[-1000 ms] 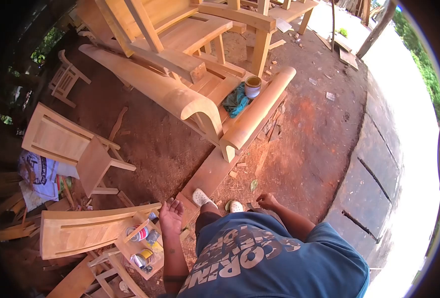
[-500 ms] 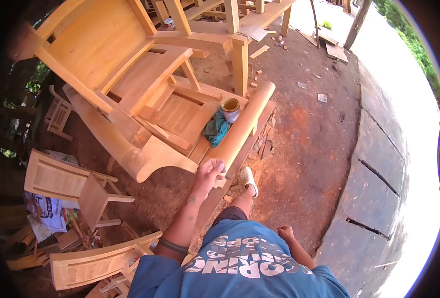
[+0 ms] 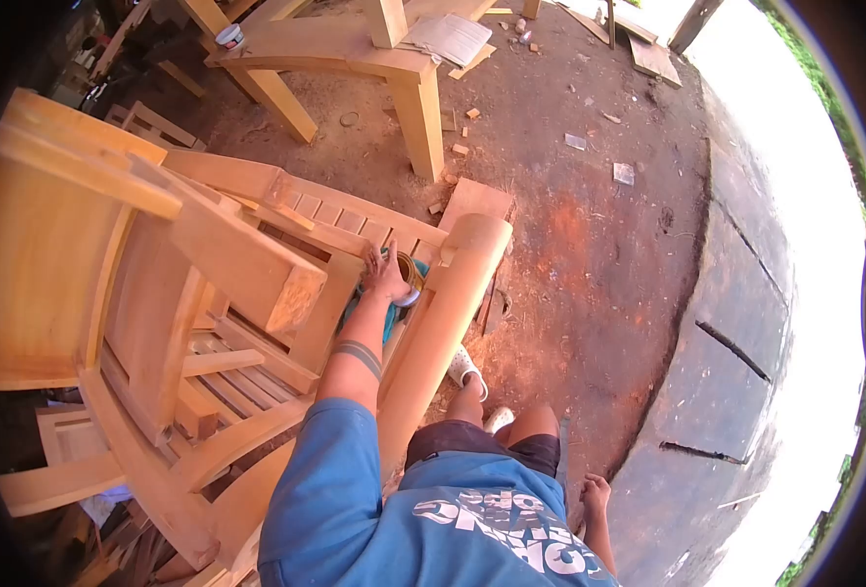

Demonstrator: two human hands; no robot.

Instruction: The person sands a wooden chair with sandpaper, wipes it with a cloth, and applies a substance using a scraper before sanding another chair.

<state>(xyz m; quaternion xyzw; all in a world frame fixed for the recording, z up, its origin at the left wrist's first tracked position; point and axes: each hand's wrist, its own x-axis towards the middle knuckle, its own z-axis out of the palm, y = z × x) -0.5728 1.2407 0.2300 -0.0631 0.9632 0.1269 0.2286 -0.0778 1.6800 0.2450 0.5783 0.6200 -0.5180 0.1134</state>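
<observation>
Reaching into the wooden bench frame, my left hand (image 3: 386, 272) is at the side of an open can (image 3: 411, 275), with its fingers apart. Whether the palm touches the can is hard to tell. A teal cloth (image 3: 391, 321) lies under and beside the can, partly hidden by my forearm. Just right of the can runs a thick rounded wooden rail (image 3: 443, 313). My right hand (image 3: 596, 492) hangs low by my right side, away from the furniture, its fingers loosely curled with nothing visible in them.
A wooden chair (image 3: 42, 284) rests on the bench at the left. Behind stands a wooden table (image 3: 325, 44) with a cardboard piece (image 3: 450, 39) and a small tub (image 3: 228, 37). Wood scraps (image 3: 460, 150) lie on the dirt floor. Dark slabs (image 3: 707, 342) border the right.
My left hand has moved from the near end of the rounded rail to the can, and its fist has opened. The view has shifted, and my right hand appears lower.
</observation>
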